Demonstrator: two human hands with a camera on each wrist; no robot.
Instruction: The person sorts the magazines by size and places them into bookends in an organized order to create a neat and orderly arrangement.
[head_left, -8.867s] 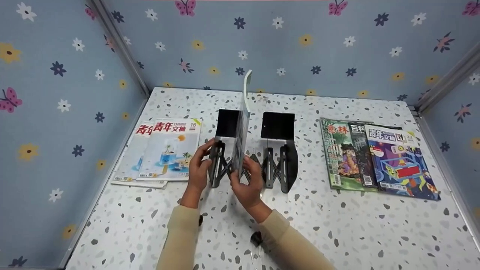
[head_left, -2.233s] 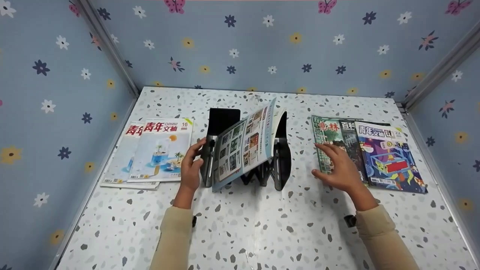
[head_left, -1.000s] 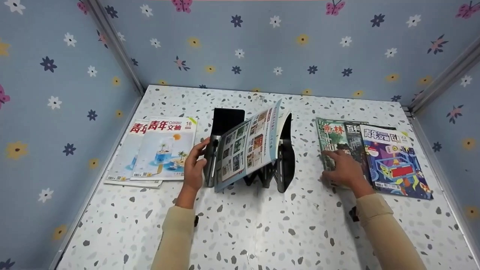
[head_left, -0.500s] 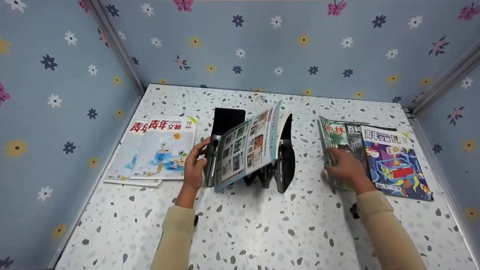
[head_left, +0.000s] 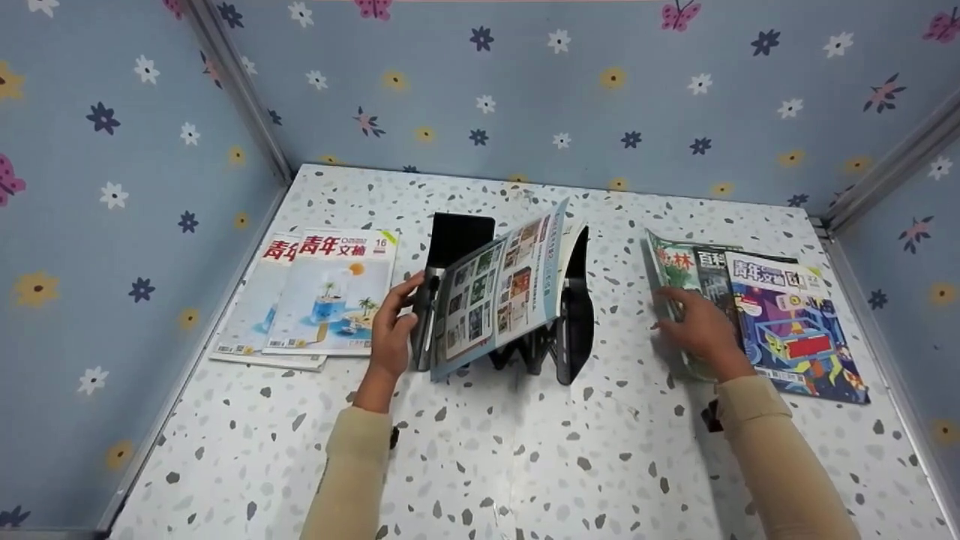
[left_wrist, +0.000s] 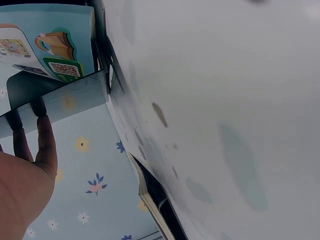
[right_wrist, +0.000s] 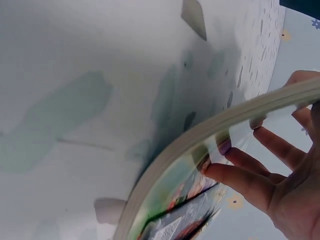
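My left hand (head_left: 391, 330) rests with extended fingers on the left side of a black expandable bookend (head_left: 459, 234). Inside that bookend a magazine (head_left: 499, 292) leans slantwise, its blue-bordered cover full of small pictures. On the right, my right hand (head_left: 701, 330) pinches the left edge of a green-covered magazine (head_left: 679, 259). In the right wrist view this magazine's page edge (right_wrist: 172, 152) bows up off the table, with fingers on the cover and the thumb on the other side. Part of the cover is hidden under the hand in the head view.
A dark magazine (head_left: 716, 281) and a blue-purple magazine (head_left: 799, 330) overlap the green one's right side. Two white magazines, the upper one (head_left: 330, 292) over the lower one (head_left: 244, 322), lie left of the bookend. Flowered panels (head_left: 525, 82) enclose the speckled table (head_left: 510, 450).
The magazine once held upright now leans in the bookend. My right hand has moved right to the green magazine and lifted its left edge. My left hand has stayed at the bookend.
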